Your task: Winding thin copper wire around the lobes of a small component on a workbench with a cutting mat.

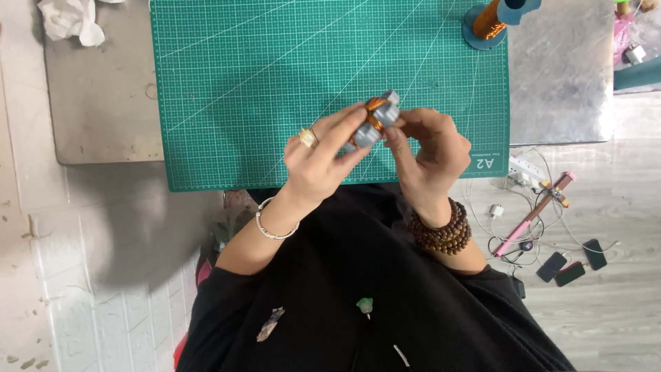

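Near the middle of the frame, both hands were closed together on a small grey part wound with copper wire (374, 118). The left hand (318, 160) gripped it from the left, the right hand (432, 153) from the right, above the green cutting mat (275, 83) on the bench. A copper wire spool (490, 21) stood at the upper right.

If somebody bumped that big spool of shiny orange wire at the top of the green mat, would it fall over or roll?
The spool of copper-coloured wire stands upright on a wide round base on the green cutting mat, so it probably resists tipping. Knocked onto its side, its round flanges would likely let it roll. So much wound wire probably makes it heavy for its size.
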